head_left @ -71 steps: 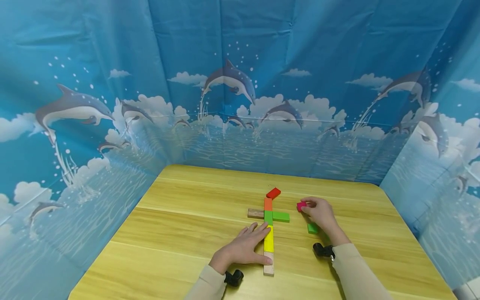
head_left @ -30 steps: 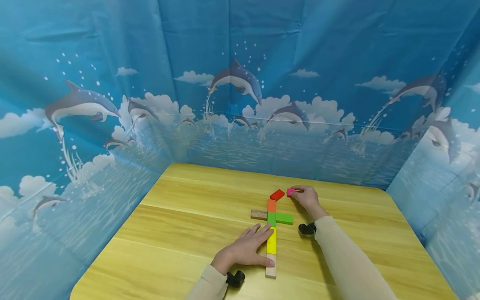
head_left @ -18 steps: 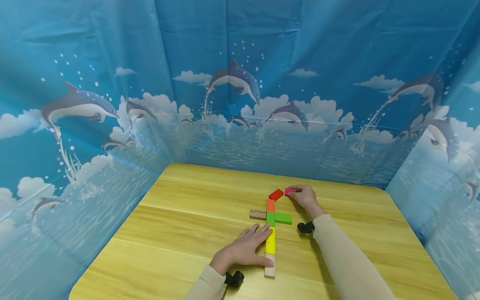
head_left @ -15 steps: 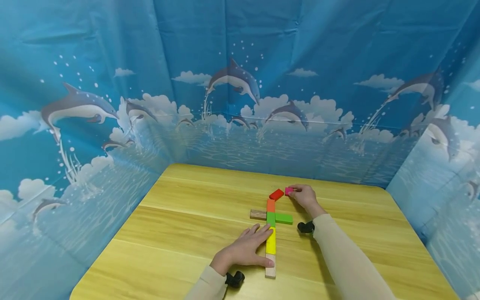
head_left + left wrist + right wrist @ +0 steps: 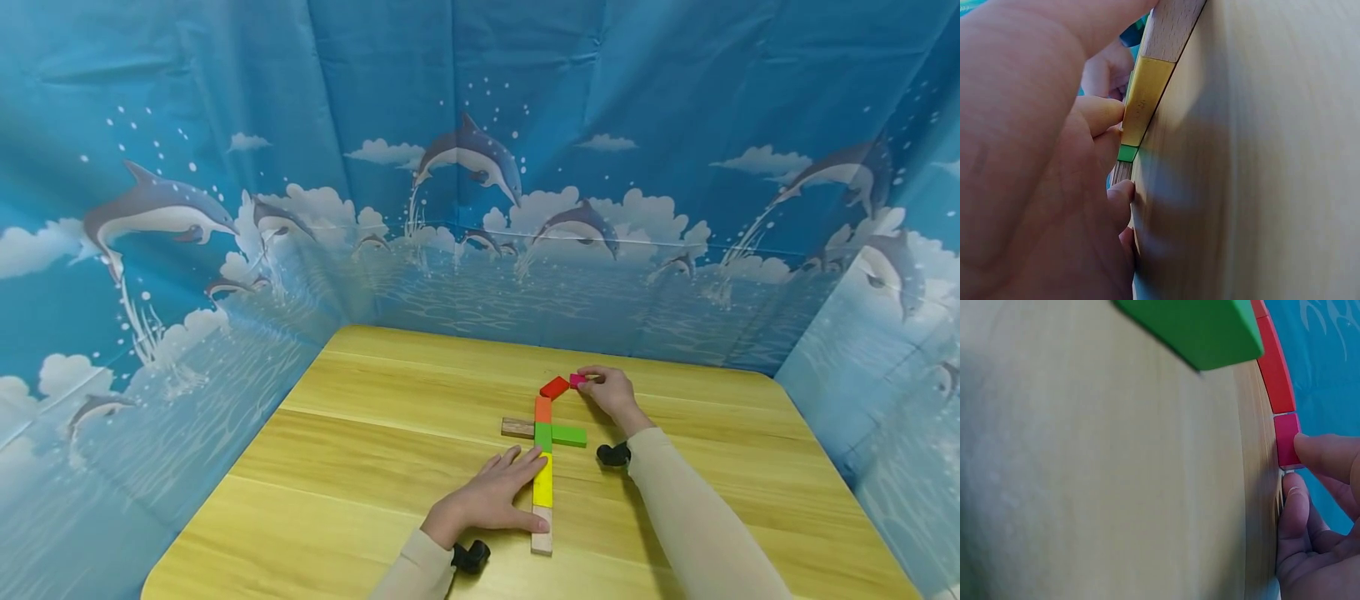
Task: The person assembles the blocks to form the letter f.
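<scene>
My right hand (image 5: pixel 611 396) pinches a small pink block (image 5: pixel 577 381) between thumb and fingers, at the right end of a slanted red block (image 5: pixel 555 387). A thin gap shows between pink and red in the right wrist view. Below the red one runs a straight row: orange block (image 5: pixel 543 409), green block (image 5: pixel 543 437), yellow block (image 5: pixel 543 485), pale wooden block (image 5: pixel 542 542). A brown block (image 5: pixel 517 427) and a long green block (image 5: pixel 570 436) stick out sideways. My left hand (image 5: pixel 483 500) lies with fingers extended against the row's left side, its thumb on the pale block.
The yellow wooden table (image 5: pixel 322 483) bears all the blocks. A dolphin-print curtain (image 5: pixel 465 275) encloses its back and sides. Black wrist devices (image 5: pixel 471 557) sit at both sleeves. A large green block (image 5: pixel 1210 331) looms close in the right wrist view.
My right hand has carried the pink block up and left to the red block's end, lately by only a little. A loose green block is now out of sight near the right forearm. Left hand unmoved.
</scene>
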